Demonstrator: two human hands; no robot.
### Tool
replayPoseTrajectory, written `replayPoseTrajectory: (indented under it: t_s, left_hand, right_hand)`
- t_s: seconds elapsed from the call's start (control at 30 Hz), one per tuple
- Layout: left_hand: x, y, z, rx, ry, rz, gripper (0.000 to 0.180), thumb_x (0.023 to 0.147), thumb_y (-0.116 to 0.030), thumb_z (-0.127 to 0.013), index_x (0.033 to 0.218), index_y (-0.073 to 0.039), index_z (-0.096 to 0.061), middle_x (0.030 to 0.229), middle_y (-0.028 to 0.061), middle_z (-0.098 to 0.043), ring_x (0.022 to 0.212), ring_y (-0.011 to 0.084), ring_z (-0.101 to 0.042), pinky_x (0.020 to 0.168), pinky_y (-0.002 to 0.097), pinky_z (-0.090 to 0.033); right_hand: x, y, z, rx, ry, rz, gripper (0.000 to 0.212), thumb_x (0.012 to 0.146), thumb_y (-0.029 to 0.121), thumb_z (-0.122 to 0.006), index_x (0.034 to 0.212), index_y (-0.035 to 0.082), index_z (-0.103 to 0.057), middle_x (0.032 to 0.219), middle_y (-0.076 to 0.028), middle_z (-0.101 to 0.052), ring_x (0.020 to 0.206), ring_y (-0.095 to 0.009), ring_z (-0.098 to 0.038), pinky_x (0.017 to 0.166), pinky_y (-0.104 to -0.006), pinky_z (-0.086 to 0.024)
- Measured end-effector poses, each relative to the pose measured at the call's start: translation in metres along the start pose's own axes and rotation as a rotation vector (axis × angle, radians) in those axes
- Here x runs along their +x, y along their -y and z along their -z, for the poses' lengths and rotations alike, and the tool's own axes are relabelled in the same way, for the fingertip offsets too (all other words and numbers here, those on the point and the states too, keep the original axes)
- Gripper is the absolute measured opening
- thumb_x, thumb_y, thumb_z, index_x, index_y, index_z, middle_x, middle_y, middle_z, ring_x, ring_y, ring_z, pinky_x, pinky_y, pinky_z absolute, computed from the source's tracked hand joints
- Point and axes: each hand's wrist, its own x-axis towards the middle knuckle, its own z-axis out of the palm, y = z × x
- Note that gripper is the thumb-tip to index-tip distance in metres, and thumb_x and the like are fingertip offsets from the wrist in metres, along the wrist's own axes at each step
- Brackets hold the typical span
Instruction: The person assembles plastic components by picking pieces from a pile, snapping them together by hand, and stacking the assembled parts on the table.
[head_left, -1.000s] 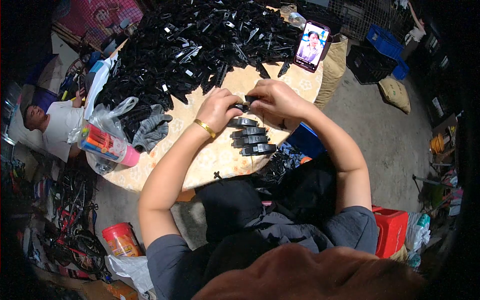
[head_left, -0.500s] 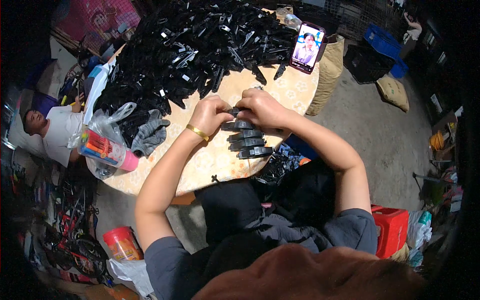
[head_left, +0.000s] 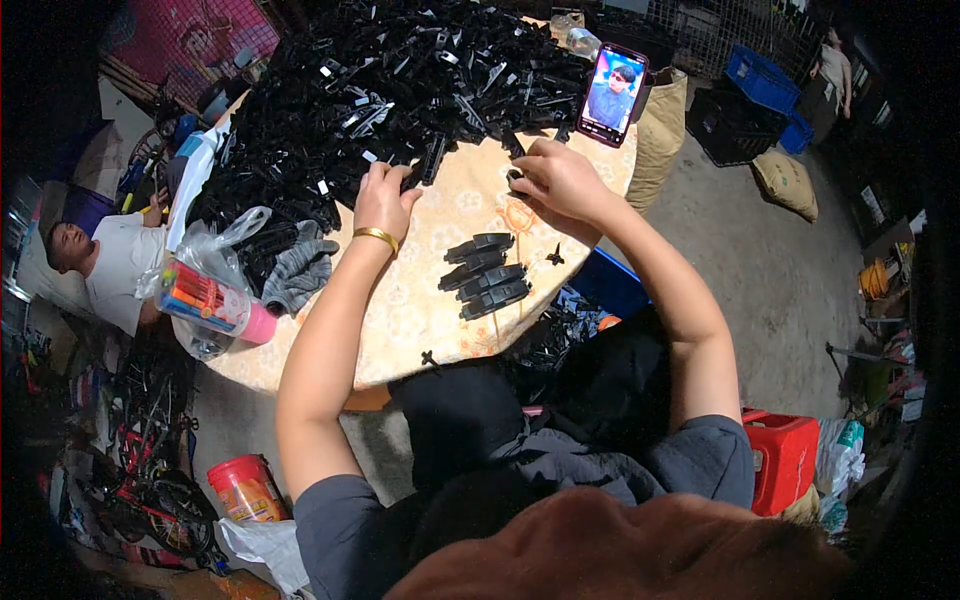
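Note:
A large heap of black plastic parts (head_left: 330,120) covers the far side of the table. My left hand (head_left: 382,205), with a gold bracelet on its wrist, is at the heap's near edge, its bent fingers closed on a black part partly hidden by them. Farther right, my right hand (head_left: 562,182) pinches a small black plastic piece (head_left: 515,178) between thumb and fingertips, close to the tabletop. Between my forearms lie several longer black plastic parts (head_left: 490,278) in a slanted row. Loose black cross-shaped pieces (head_left: 555,256) lie right of the row and at the near edge (head_left: 429,358).
A lit phone (head_left: 611,95) stands at the table's far right, beside a clear bottle (head_left: 580,40). Grey gloves (head_left: 300,268) and a pink cup of pens (head_left: 258,323) sit at left. A blue bin (head_left: 612,283) is beneath the right edge. Another person (head_left: 125,255) is at left.
My hands have parted from above the row: the left moved left to the heap, the right moved up and right. The row lies uncovered and has shifted slightly.

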Motion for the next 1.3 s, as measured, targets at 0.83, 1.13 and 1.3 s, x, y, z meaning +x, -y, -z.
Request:
replayPoseTrajectory:
  t_s: [0.83,1.13,1.3]
  left_hand:
    - [-0.022,-0.043,0.020,-0.316,0.313,0.045,0.019,0.066,-0.012,-0.072,0.081,-0.001,-0.065,0.078,0.0140,-0.057,0.078,0.0308,-0.056,0.071,0.0377,-0.045]
    - [-0.019,-0.048,0.022,-0.370,0.344,0.066,0.019,0.065,-0.013,-0.072,0.082,-0.004,-0.068,0.076,0.0133,-0.058,0.076,0.0298,-0.057,0.070,0.0365,-0.046]
    - [-0.018,-0.049,0.024,-0.351,0.342,0.071,0.019,0.064,-0.014,-0.072,0.081,-0.004,-0.069,0.075,0.0132,-0.058,0.073,0.0294,-0.058,0.068,0.0363,-0.046]
  right_hand:
    - [0.000,0.024,0.006,0.480,0.372,-0.156,0.021,0.080,0.024,-0.064,0.093,0.008,-0.065,0.084,-0.016,-0.064,0.080,-0.033,-0.061,0.071,-0.0405,-0.048]
    - [0.002,0.029,-0.004,0.251,0.166,0.057,0.025,0.072,0.020,-0.069,0.093,0.006,-0.067,0.078,-0.011,-0.056,0.084,-0.029,-0.054,0.074,-0.0377,-0.045]
    - [0.008,0.035,0.002,0.152,0.229,0.113,0.024,0.072,0.020,-0.071,0.091,0.005,-0.068,0.078,-0.009,-0.055,0.081,-0.026,-0.053,0.070,-0.0360,-0.044]
